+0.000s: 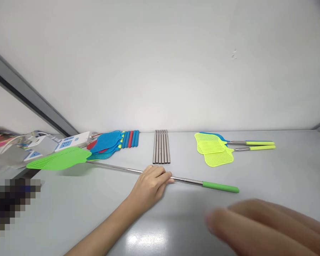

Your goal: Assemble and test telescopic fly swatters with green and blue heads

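A green fly swatter (220,187) lies across the table, its telescopic metal rod drawn out long. The swatter's green perforated head points left and its green grip points right. My left hand (152,181) is closed around the middle of the rod. Close to the camera at lower right is my right hand (266,227), blurred, with its fingers stretched toward the left. Nothing shows in it, and it is apart from the green grip. Beyond my left hand lies a row of metal tubes (161,146).
At the back left, several blue and red grips (130,138) lie beside stacked blue swatter heads (106,142). Yellow and blue swatters (216,149) lie at the back right. A white power strip (72,140) with cables is at far left. A wall (160,71) rises behind the table.
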The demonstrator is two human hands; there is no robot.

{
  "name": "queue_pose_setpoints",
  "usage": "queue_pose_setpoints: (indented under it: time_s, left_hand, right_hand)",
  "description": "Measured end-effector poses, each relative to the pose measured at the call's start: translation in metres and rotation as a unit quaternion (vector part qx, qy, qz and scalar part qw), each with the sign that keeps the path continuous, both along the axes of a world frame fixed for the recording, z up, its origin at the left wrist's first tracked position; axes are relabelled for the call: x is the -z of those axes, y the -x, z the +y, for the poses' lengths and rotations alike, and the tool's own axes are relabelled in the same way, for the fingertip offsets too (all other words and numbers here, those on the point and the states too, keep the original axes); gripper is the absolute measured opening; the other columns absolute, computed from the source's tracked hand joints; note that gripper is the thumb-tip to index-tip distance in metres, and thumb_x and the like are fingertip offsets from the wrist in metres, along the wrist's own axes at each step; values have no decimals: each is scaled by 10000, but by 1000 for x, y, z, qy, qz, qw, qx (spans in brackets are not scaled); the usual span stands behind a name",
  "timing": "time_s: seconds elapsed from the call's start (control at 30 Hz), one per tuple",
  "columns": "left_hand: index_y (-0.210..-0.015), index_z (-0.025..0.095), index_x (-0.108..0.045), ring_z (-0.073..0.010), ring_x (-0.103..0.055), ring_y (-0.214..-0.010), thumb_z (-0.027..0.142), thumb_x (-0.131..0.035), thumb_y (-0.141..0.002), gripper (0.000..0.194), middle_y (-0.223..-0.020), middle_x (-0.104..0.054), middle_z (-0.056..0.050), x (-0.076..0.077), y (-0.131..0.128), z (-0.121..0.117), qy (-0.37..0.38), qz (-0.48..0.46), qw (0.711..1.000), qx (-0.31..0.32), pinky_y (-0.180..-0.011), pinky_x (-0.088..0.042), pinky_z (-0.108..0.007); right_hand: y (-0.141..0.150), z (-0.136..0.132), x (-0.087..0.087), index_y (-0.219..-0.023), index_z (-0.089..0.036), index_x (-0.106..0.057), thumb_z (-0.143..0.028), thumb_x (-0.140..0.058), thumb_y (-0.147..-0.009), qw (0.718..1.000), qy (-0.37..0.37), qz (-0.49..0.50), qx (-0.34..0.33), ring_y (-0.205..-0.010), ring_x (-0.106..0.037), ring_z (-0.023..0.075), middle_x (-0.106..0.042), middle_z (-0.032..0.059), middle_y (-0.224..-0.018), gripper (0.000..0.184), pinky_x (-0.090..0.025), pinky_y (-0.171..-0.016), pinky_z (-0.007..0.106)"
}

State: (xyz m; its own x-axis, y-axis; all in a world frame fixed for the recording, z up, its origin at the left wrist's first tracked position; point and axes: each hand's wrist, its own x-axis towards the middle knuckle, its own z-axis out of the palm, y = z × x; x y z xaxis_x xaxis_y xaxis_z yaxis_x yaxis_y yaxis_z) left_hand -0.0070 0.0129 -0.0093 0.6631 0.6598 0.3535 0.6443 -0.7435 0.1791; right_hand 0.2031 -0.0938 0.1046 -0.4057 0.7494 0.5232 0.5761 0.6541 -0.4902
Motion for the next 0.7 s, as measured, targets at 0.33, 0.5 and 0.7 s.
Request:
queue_pose_setpoints:
  time_s: [0.33,0.5,0.7]
  left_hand:
    - [-806,171,-565,-141,-450,-668,271,-357,-915,256,-703,-516,-11,0,0,-2,16,15,999,-28,-626,-327,-291]
    - [-812,170,-565,-139,-445,-662,262,-371,-910,237,-704,-520,-12,1,1,0,8,12,1000,-25,-627,-322,-288]
    - [-786,172,-553,-139,-443,-662,259,-369,-909,238,-708,-523,-10,2,0,-1,6,3,999,-38,-626,-316,-286]
  right_hand:
    - [17,71,38,-755,-181,-572,-3,-395,-707,938,145,-310,56,-601,-516,163,-581,44,-720,255,-299,-478,261]
    - [12,90,65,-902,-150,-587,-104,-346,-836,955,171,-238,39,-776,-529,197,-591,76,-837,254,-371,-639,293]
    - [11,95,83,-909,-161,-622,-241,-357,-877,951,273,-142,-37,-764,-549,185,-619,75,-845,279,-387,-667,288]
